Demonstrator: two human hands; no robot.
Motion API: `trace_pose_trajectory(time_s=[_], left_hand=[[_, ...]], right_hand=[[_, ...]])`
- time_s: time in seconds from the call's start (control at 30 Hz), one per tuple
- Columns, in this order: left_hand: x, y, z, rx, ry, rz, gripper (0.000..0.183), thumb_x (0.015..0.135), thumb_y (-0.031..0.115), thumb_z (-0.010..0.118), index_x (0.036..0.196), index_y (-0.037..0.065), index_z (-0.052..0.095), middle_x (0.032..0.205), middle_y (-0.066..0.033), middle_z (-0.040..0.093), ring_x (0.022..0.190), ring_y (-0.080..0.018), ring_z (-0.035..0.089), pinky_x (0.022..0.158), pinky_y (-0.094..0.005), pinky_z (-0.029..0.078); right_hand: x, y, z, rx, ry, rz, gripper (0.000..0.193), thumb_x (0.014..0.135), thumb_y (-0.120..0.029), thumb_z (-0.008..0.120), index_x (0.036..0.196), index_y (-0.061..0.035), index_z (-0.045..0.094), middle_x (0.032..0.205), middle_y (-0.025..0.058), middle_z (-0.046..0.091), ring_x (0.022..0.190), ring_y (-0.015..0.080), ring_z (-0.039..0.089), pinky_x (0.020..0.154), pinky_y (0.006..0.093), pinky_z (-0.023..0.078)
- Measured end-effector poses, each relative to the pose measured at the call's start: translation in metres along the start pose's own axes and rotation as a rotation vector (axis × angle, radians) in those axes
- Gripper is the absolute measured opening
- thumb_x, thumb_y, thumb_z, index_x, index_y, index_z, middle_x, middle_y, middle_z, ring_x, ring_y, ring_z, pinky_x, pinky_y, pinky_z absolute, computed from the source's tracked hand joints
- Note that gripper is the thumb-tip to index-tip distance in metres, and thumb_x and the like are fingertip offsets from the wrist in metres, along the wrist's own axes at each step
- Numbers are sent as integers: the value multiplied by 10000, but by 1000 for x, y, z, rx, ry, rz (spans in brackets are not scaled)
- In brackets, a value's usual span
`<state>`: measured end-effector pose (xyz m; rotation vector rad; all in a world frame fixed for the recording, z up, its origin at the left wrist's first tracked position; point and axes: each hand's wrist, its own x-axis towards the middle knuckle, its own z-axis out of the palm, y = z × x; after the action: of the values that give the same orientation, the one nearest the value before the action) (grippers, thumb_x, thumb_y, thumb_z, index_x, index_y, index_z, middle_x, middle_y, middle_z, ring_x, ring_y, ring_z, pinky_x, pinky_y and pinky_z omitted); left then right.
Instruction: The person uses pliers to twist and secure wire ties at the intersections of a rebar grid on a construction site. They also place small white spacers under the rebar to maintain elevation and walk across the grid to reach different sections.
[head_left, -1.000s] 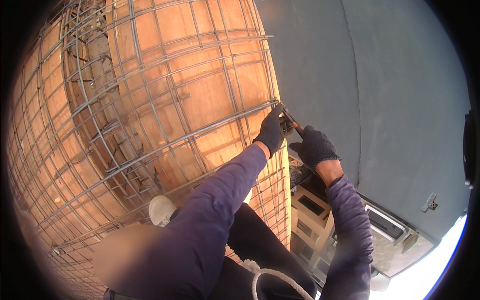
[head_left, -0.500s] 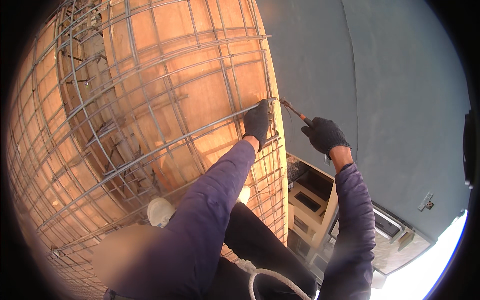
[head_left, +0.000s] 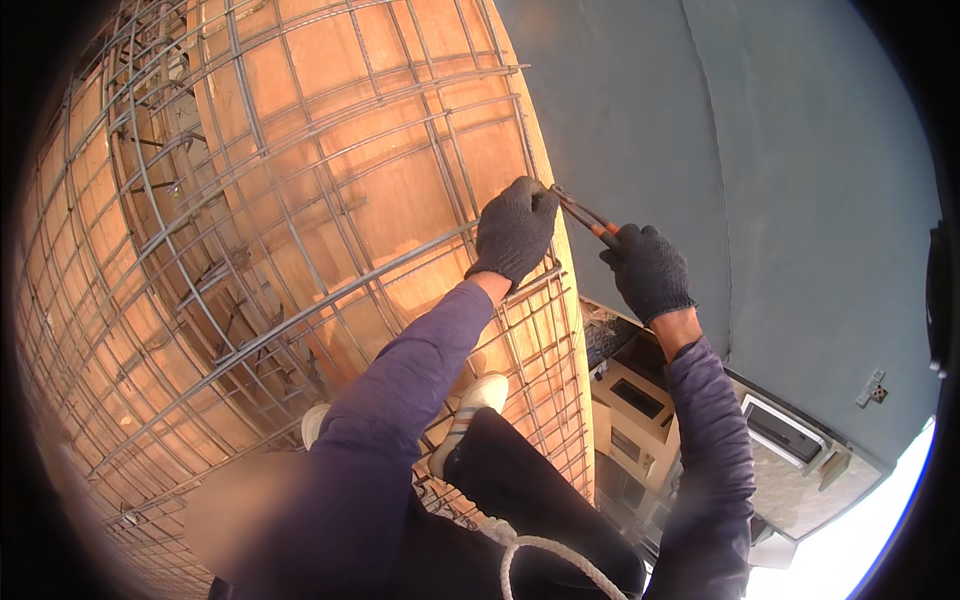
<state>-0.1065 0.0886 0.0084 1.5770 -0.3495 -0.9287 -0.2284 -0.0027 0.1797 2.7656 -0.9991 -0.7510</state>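
My left hand [head_left: 517,230], in a dark knit glove, is closed at the right edge of the steel mesh, its finger and thumb pinched together. A rebar [head_left: 345,290] runs up to this hand and disappears under it; whatever the fingers pinch is hidden. To its right, my right hand [head_left: 651,272], also gloved, grips nippers [head_left: 598,226] by their orange and dark handles. The jaws point left and lie right beside my left fingertips. Both handles show, slightly spread apart.
Crossed rebar [head_left: 440,120] covers orange-brown plywood panels [head_left: 330,50]; the boards end at a light wooden edge [head_left: 573,330]. Beyond stand a grey wall [head_left: 800,180] and, lower down, a beige building [head_left: 640,400]. My pale shoe [head_left: 485,395] rests on the mesh, near a white rope [head_left: 560,548].
My left hand has turned and now hides the bar's end. The nippers' jaws have come in against its fingertips, and both handles now show. The view has shifted slightly, exposing more of my shoe.
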Motion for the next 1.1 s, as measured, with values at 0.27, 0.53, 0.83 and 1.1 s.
trace_pose_trajectory(time_s=[0.27, 0.53, 0.83, 1.1], left_hand=[[49, -14, -9, 786, -452, 69, 254, 926, 184, 628, 1078, 40, 772, 1027, -234, 763, 975, -396, 753, 819, -501, 586], [94, -8, -1, 823, -776, -234, 178, 876, 196, 717, 864, 37, 795, 773, -136, 755, 687, -270, 734, 618, -421, 538], [93, -18, -2, 953, -841, -57, 258, 929, 280, 692, 942, 55, 817, 812, -143, 783, 778, -280, 776, 716, -437, 601], [64, -10, -6, 812, -567, -32, 336, 950, 327, 704, 1135, 59, 787, 1098, -213, 774, 1024, -361, 761, 870, -473, 601]], right_hand=[[30, 12, -20, -156, 124, -120, 215, 892, -241, 766, 1041, -91, 726, 911, 141, 696, 869, 331, 708, 751, 450, 571], [23, 10, -16, -249, 261, -168, 162, 901, -212, 740, 1022, -105, 751, 902, 118, 702, 869, 298, 712, 760, 436, 570], [-9, -14, 8, 1011, -607, 514, 474, 1045, -381, 602, 837, 38, 678, 660, 118, 641, 630, 199, 670, 505, 363, 514], [-27, -64, 40, 2878, -695, 712, 422, 1107, -420, 543, 1131, 1, 559, 784, -17, 489, 562, 53, 470, 428, 209, 415]])
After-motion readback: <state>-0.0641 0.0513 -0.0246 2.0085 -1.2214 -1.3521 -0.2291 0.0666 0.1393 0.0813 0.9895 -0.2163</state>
